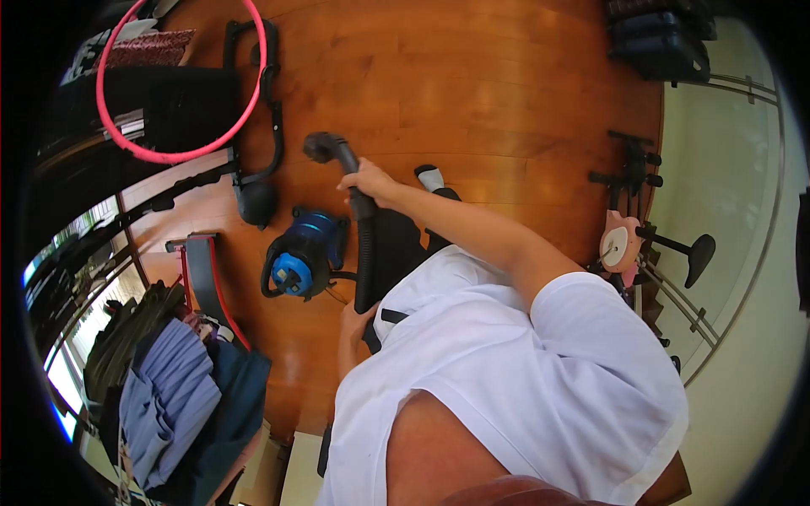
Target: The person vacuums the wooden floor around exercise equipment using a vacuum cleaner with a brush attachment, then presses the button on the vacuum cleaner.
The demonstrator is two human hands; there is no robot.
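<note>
A black vacuum cleaner hose [365,253] runs up in front of my body, ending in a curved tube with a dark nozzle head [319,148] near the wooden floor. My right hand [371,182] is closed around the curved tube just behind that head. Lower down, my left hand [356,322] grips the hose's other stretch beside my white shirt; part of its fingers is hidden. The blue and black vacuum cleaner canister [305,253] stands on the floor to the left of the hose.
A pink hoop [181,157] hangs at upper left over black exercise equipment [274,135]. Clothes [169,396] are piled at lower left beside a red-edged bench [211,278]. An exercise bike with a pink cover [620,244] and dark suitcases [662,46] line the right wall.
</note>
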